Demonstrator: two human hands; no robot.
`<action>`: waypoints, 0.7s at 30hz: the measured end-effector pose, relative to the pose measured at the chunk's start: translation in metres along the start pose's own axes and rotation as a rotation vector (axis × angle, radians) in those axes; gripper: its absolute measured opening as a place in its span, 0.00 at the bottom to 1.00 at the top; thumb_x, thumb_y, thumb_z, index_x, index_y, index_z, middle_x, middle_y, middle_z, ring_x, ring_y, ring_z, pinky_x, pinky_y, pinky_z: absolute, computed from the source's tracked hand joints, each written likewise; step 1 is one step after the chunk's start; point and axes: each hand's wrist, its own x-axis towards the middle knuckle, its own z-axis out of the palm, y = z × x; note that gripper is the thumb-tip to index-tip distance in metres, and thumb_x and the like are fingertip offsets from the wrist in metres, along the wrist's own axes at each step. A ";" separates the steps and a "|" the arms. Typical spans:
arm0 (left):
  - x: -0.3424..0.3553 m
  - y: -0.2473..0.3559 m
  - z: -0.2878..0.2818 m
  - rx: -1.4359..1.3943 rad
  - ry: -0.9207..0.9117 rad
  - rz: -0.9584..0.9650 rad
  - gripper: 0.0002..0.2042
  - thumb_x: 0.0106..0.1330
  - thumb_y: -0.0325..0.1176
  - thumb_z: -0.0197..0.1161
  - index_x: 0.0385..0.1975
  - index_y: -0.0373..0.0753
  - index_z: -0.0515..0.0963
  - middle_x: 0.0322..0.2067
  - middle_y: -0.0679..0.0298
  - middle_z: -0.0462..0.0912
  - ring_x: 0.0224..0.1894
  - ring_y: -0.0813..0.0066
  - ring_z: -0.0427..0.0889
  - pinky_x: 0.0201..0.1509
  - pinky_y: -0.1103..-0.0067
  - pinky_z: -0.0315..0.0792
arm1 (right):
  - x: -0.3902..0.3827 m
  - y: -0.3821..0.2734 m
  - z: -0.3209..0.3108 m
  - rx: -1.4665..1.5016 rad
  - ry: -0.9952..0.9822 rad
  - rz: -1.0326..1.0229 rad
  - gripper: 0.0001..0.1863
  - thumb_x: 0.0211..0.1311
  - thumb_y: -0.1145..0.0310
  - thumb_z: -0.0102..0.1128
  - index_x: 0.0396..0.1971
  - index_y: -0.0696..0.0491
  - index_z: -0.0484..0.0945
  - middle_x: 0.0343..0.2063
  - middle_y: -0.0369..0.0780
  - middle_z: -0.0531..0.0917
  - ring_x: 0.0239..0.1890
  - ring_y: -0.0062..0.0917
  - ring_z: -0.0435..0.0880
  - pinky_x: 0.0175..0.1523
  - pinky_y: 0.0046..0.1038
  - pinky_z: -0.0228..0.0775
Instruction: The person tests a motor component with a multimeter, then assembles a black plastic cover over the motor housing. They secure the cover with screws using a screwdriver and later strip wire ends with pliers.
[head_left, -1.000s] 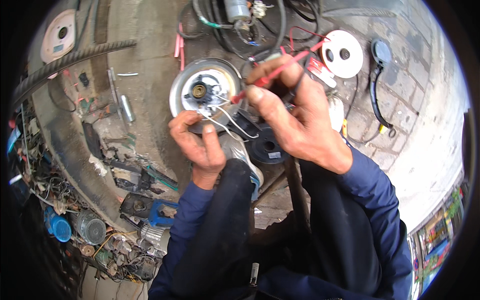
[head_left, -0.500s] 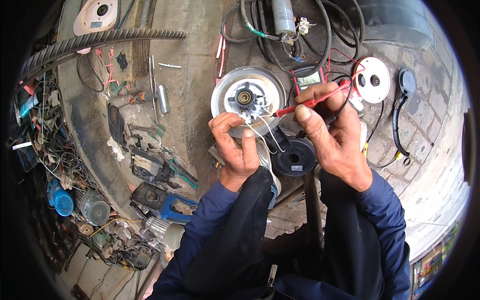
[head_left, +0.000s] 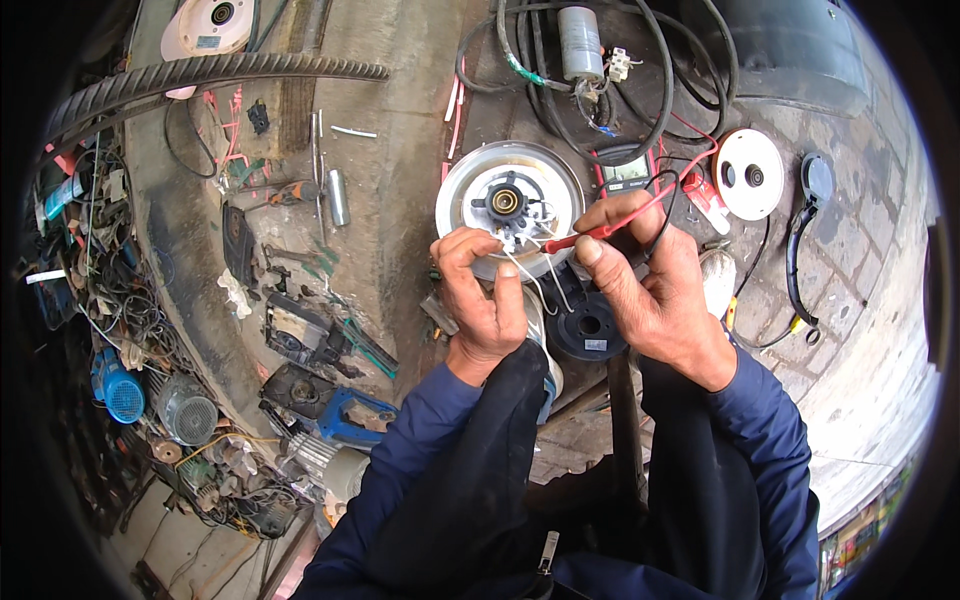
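Note:
My left hand [head_left: 480, 295] has its curled fingertips on a white wire [head_left: 525, 268] at the lower-left rim of a round metal housing [head_left: 460, 195] with a dark hub. My right hand [head_left: 655, 295] grips a red probe [head_left: 590, 232], its tip among the white wires by the hub. A black lead loops over that hand. Behind it lies a red meter [head_left: 625, 175] with a screen, partly hidden by cables. Below the housing is a black disc [head_left: 590, 340] with a centre hole.
Coiled cables, a grey cylinder [head_left: 580, 45], a white disc [head_left: 750, 175] and a black curved part [head_left: 795, 270] lie behind and right. A ribbed bar [head_left: 250, 72], scattered tools and a blue-handled tool [head_left: 355, 425] are left, beside heaped motors [head_left: 190, 415] and wire.
The view has shifted, so the housing and both hands appear farther right and lower than a second ago. The red meter now shows more. Both hands keep similar holds at the housing.

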 end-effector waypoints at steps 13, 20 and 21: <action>-0.002 -0.001 0.004 -0.109 0.090 -0.023 0.16 0.64 0.21 0.59 0.51 0.35 0.72 0.48 0.52 0.78 0.53 0.54 0.76 0.64 0.62 0.69 | -0.001 -0.008 -0.001 0.052 0.002 0.143 0.07 0.79 0.74 0.65 0.49 0.61 0.81 0.35 0.38 0.86 0.37 0.18 0.81 0.44 0.25 0.76; -0.002 -0.002 0.000 -0.085 0.040 -0.002 0.15 0.67 0.22 0.58 0.53 0.34 0.70 0.49 0.53 0.74 0.54 0.60 0.74 0.66 0.64 0.69 | 0.000 -0.007 -0.005 0.023 0.023 0.121 0.08 0.80 0.73 0.65 0.51 0.61 0.82 0.34 0.36 0.86 0.37 0.17 0.81 0.45 0.25 0.76; -0.002 -0.002 0.000 -0.085 0.044 -0.004 0.15 0.67 0.22 0.58 0.53 0.34 0.70 0.48 0.53 0.75 0.54 0.60 0.74 0.66 0.65 0.69 | 0.000 -0.007 -0.005 0.025 0.044 0.103 0.08 0.80 0.73 0.66 0.50 0.61 0.82 0.34 0.36 0.86 0.36 0.17 0.81 0.44 0.24 0.76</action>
